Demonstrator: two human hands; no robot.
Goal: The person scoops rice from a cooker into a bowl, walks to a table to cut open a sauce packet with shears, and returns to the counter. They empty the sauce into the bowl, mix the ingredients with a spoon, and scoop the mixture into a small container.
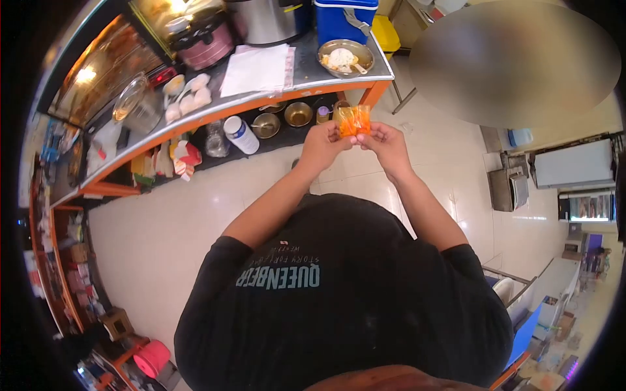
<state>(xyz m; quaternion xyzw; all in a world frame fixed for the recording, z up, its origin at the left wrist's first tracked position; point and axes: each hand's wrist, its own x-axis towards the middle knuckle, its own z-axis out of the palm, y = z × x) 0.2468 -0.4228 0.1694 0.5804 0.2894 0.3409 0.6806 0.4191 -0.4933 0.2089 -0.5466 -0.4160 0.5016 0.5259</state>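
Note:
A small clear plastic bag of orange food [355,121] is held up between my two hands, in front of the counter's edge. My left hand [324,146] pinches its left side, with thumb and fingers closed on it. On the other side my right hand [386,144] grips the bag the same way, the two thumbs nearly meeting at its lower edge. What exactly is inside the bag I cannot make out. Just beyond it on the counter stands a metal bowl [368,64] with white and yellowish food and a spoon-like handle in it.
The counter [303,72] carries white paper sheets [255,72], a pink rice cooker [203,47], eggs [188,104] and a blue cooler box [339,26]. On the shelf below are metal pans [298,114] and a white bottle [240,135]. A pink bin [152,358] stands at lower left.

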